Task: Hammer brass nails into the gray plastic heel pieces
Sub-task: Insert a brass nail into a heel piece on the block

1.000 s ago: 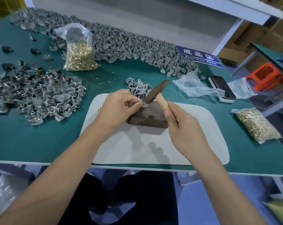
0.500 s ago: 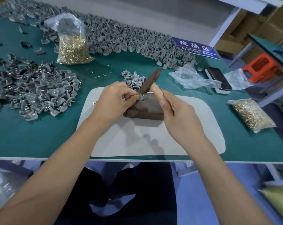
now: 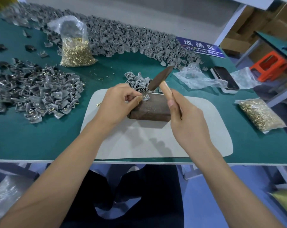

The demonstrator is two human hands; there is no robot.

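Nearest, right hand [image 3: 187, 119] wrapped round the hammer [image 3: 162, 79] at five o'clock, left hand [image 3: 118, 102] pinching the heel piece [image 3: 146, 97] on the block [image 3: 150, 109] centre-table; likely risk: struck fingertips, bent nail, from an off-line blow.

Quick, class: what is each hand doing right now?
Left hand: pinches a small gray plastic heel piece on the dark wooden block.
Right hand: grips the wooden-handled hammer.

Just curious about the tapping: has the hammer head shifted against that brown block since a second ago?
No, the hammer head hovers over the block's far edge as before.
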